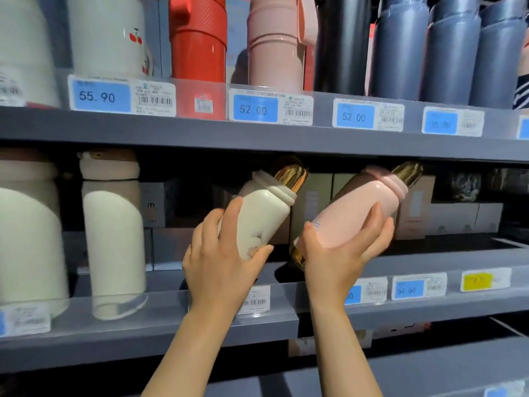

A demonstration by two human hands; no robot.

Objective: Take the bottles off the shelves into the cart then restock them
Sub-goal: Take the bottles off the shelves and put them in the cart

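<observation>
At far left of the frame, two large cream flasks [114, 239] are stood upright on the middle shelf [148, 325], w/ beige tops; the leftmost is cut by the frame edge. Above them, upper left, a white flask w/ a cherry print [108, 35] is seen on the top shelf [257, 136], over a blue price tag [100, 96] marked 55.90.

Left of centre, a cream bottle [264, 213] w/ a gold cap is grasped by the left hand [220, 262]: fingers are curled round its lower body, thumb on the near side. The bottle is tilted, cap up and to the right, just under the top shelf, held over the middle shelf, not resting on it as far as can be told.

Above centre, a red flask [197, 38] and a pink flask [274, 44] are stood on the top shelf.

Right of centre, a pink bottle [357, 213] w/ gold cap and gold base is grasped by the right hand [337, 253], fingers wrapped under and round its lower half. It is tilted the same way, just beside the cream bottle but apart from it.

Behind both bottles, boxes [415, 207] are seen at the shelf back. Upper right, a black flask [340, 44] and grey-blue tumblers [452, 50] are lined up. At lower right a yellow tag [478, 280] is fixed on the shelf edge.
</observation>
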